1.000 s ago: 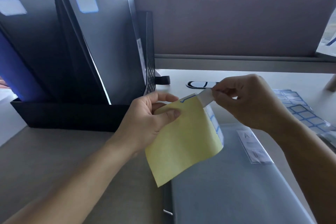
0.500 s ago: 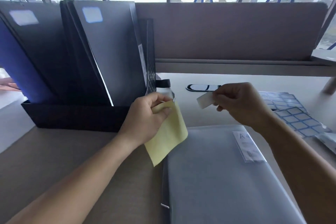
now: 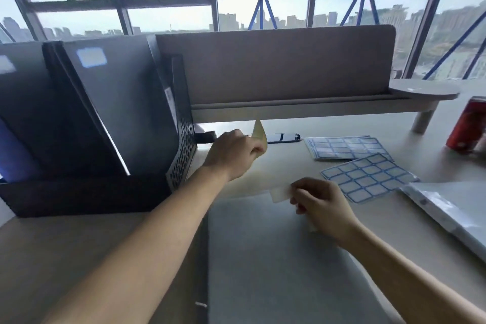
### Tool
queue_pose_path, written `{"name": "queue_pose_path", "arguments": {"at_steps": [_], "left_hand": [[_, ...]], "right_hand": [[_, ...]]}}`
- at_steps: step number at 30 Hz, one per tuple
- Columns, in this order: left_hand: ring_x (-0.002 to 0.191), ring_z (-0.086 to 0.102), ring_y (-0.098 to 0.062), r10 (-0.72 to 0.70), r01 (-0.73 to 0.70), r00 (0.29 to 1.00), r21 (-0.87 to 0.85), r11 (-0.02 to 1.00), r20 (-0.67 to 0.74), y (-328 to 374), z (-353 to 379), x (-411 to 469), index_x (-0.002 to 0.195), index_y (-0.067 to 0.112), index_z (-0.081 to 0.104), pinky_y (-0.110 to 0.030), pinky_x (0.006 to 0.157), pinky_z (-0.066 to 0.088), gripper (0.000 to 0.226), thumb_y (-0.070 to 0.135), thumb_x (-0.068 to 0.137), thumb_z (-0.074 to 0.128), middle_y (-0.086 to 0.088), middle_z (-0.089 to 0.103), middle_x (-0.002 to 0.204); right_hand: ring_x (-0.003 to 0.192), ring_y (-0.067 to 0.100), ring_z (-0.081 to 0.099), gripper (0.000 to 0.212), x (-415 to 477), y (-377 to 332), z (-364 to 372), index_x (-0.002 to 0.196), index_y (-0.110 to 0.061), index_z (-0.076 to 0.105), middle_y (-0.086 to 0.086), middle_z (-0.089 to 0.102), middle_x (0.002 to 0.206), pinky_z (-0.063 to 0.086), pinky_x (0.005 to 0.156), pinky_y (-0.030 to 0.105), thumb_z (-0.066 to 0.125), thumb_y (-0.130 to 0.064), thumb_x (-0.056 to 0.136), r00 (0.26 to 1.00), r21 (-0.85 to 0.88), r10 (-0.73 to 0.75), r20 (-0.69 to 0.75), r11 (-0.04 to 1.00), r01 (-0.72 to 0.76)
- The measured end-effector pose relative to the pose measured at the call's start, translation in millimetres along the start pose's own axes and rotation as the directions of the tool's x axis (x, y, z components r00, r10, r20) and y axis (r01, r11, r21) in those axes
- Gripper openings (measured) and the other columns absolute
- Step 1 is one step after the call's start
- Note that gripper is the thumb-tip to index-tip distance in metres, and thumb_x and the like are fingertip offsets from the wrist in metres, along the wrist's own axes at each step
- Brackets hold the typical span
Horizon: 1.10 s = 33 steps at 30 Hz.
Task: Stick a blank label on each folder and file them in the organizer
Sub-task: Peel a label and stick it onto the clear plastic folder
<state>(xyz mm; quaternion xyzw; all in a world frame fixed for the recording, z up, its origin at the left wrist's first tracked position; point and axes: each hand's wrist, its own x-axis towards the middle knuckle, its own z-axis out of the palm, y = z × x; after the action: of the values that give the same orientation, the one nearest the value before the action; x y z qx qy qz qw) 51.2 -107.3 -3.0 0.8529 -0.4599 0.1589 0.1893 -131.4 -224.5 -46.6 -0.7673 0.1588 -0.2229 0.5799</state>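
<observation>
Right hand (image 3: 322,209) pinches a rectangular label (image 3: 281,194) (glossy) over the folder (image 3: 276,258).

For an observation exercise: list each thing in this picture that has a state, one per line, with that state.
left hand, grips yellow backing sheet
right hand, pinches loose blank label
grey folder, lying flat, closed
organizer, holds leaning labelled folders
label sheets, lying flat
red can, upright
</observation>
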Motion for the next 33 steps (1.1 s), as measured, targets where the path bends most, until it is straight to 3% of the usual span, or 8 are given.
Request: {"name": "queue_pose_path", "arguments": {"at_steps": [5, 10, 14, 18, 21, 24, 26, 33], "left_hand": [[0.098, 0.063, -0.032, -0.017, 0.010, 0.995, 0.073, 0.997, 0.102, -7, 43, -14, 0.105, 0.032, 0.074, -0.032, 0.082, 0.049, 0.025, 0.024, 0.089, 0.057, -0.006, 0.073, 0.103], [0.101, 0.062, -0.020, -0.050, 0.060, 0.973, -0.039, 0.997, 0.225, -29, 49, -37, 0.095, 0.027, 0.073, -0.032, 0.085, 0.049, 0.016, 0.037, 0.090, 0.061, 0.005, 0.072, 0.104], [0.100, 0.062, -0.014, -0.132, 0.156, 0.985, -0.234, 0.960, 0.113, -30, 36, -59, 0.096, 0.026, 0.071, -0.029, 0.087, 0.047, 0.020, 0.041, 0.093, 0.059, 0.008, 0.070, 0.103], [0.078, 0.065, -0.009, -0.276, 0.388, 0.921, -0.709, 0.588, 0.275, 3, 10, -84, 0.100, 0.024, 0.068, -0.025, 0.072, 0.049, 0.025, 0.045, 0.095, 0.056, 0.004, 0.075, 0.090], [0.066, 0.063, -0.022, -0.276, 0.566, 0.820, -0.781, 0.263, 0.502, 11, -9, -94, 0.105, 0.011, 0.063, -0.029, 0.059, 0.049, 0.042, 0.049, 0.098, 0.048, -0.015, 0.075, 0.087], [0.061, 0.063, -0.018, -0.319, 0.584, 0.776, -0.811, 0.039, 0.544, 4, -19, -97, 0.097, 0.008, 0.066, -0.026, 0.056, 0.051, 0.025, 0.032, 0.094, 0.061, -0.016, 0.072, 0.086], [0.060, 0.064, -0.015, -0.337, 0.541, 0.773, -0.836, -0.091, 0.537, -3, -24, -97, 0.096, 0.007, 0.066, -0.024, 0.055, 0.054, 0.010, 0.015, 0.089, 0.067, -0.012, 0.070, 0.080], [0.066, 0.069, -0.014, -0.458, 0.400, 0.776, -0.900, -0.176, 0.434, -22, -40, -93, 0.093, 0.005, 0.063, -0.023, 0.061, 0.059, 0.017, -0.010, 0.086, 0.062, -0.009, 0.073, 0.081]], "right_hand": [[0.048, 0.009, 0.053, 0.027, 2, 0, -2, 0.074, -0.011, 0.070, 0.003, 0.063, 0.060, 0.043, 0.047, 0.015, 0.055, 0.004, 0.092, 0.999, 0.142, 0.014, -0.030, 0.990, -0.009], [0.047, 0.010, 0.050, 0.027, 2, 2, -3, 0.074, -0.012, 0.070, 0.001, 0.061, 0.057, 0.042, 0.048, 0.017, 0.057, 0.003, 0.093, 1.000, 0.201, 0.009, -0.013, 0.980, -0.006], [0.050, 0.015, 0.048, 0.030, 6, 5, -5, 0.070, -0.015, 0.070, 0.004, 0.061, 0.058, 0.041, 0.051, 0.022, 0.059, -0.001, 0.093, 0.999, 0.277, 0.029, -0.034, 0.961, -0.018], [0.052, 0.014, 0.052, 0.029, 3, 0, 3, 0.077, -0.015, 0.070, 0.000, 0.064, 0.058, 0.046, 0.055, 0.024, 0.057, 0.006, 0.092, 0.994, 0.150, -0.103, 0.029, 0.984, 0.098], [0.053, 0.011, 0.056, 0.028, 6, -9, 19, 0.079, -0.024, 0.069, -0.004, 0.066, 0.061, 0.049, 0.056, 0.023, 0.059, 0.000, 0.091, 0.969, -0.015, -0.209, 0.128, 0.977, 0.213], [0.060, 0.007, 0.060, 0.012, 17, -16, 32, 0.084, -0.033, 0.069, -0.012, 0.069, 0.074, 0.051, 0.060, 0.029, 0.057, -0.030, 0.085, 0.903, -0.294, -0.367, 0.221, 0.858, 0.421], [0.060, 0.005, 0.057, 0.015, 27, -21, 39, 0.088, -0.024, 0.072, -0.012, 0.067, 0.078, 0.047, 0.060, 0.020, 0.058, -0.021, 0.088, 0.828, -0.309, -0.493, 0.269, 0.770, 0.559], [0.056, 0.004, 0.059, 0.017, 49, -31, 63, 0.090, -0.022, 0.071, -0.015, 0.064, 0.074, 0.042, 0.057, 0.014, 0.058, -0.011, 0.089, 0.804, -0.324, -0.516, 0.297, 0.737, 0.593]]}}
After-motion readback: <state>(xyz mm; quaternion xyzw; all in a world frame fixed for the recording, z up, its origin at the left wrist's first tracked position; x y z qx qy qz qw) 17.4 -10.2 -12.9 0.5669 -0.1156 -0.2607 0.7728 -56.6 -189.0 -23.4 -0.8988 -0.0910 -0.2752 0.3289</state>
